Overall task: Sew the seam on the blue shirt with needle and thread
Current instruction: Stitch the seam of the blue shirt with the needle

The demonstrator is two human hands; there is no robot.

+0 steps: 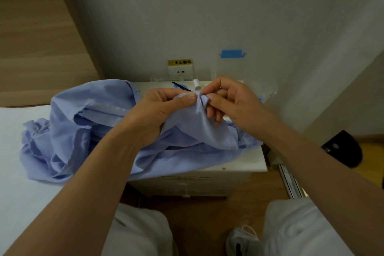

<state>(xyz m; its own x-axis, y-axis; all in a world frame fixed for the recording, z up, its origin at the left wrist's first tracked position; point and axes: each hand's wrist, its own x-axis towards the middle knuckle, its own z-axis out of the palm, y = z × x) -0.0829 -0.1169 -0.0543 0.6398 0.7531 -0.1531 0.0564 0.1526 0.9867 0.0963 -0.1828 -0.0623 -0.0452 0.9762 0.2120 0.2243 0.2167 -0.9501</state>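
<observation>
The light blue shirt [87, 131] lies crumpled across the white bed and the white nightstand [245, 164]. My left hand [160, 110] grips a raised fold of the shirt, thumb pressed on top of it. My right hand [230, 100] pinches the same fold from the right with thumb and forefinger, the two hands touching at the cloth. The needle and thread are too small to make out between my fingers. A white thread spool [196, 84] stands on the nightstand just behind my hands.
A black thin tool [180, 86] lies on the nightstand beside a blue object. A wall socket [180, 71] with a yellow label sits behind. A clear plastic bag [249, 77] hangs taped to the wall. My knees are below, a white shoe on the wooden floor.
</observation>
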